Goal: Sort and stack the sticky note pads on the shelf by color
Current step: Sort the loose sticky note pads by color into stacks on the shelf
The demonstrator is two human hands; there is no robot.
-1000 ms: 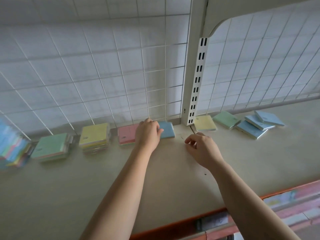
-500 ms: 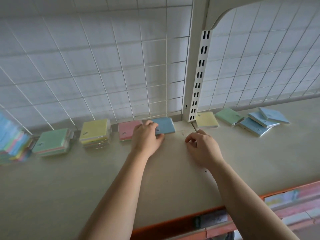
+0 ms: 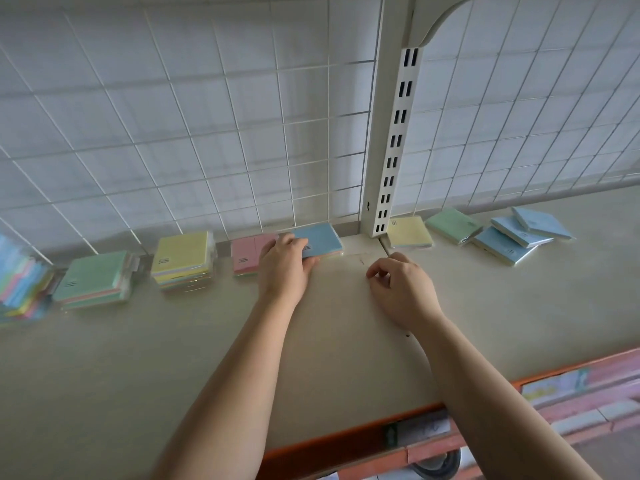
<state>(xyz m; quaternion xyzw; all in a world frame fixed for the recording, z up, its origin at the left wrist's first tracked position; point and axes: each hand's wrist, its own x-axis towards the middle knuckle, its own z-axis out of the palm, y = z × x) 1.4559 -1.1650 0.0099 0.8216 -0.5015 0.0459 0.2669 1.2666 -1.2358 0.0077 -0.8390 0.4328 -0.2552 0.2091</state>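
Observation:
My left hand [image 3: 284,263] rests on the front left corner of a blue-topped pad [image 3: 320,240] at the back of the shelf [image 3: 173,358], fingers gripping its edge. Beside it on the left lie a pink pad stack [image 3: 247,254], a yellow-topped stack [image 3: 183,259] and a green-topped stack [image 3: 93,280]. My right hand [image 3: 401,289] hovers over the shelf with fingers loosely curled, holding nothing. To the right of the post lie a yellow pad [image 3: 408,231], a green pad [image 3: 452,224] and three loose blue pads [image 3: 519,237].
A white slotted upright post [image 3: 393,150] divides the wire grid back panel [image 3: 207,133]. A clear box of mixed coloured pads [image 3: 20,289] sits at the far left. The shelf's orange front edge [image 3: 346,441] runs below my arms.
My left hand has slid a little to the left along the blue pad, uncovering more of its top. My right hand has stayed in about the same place.

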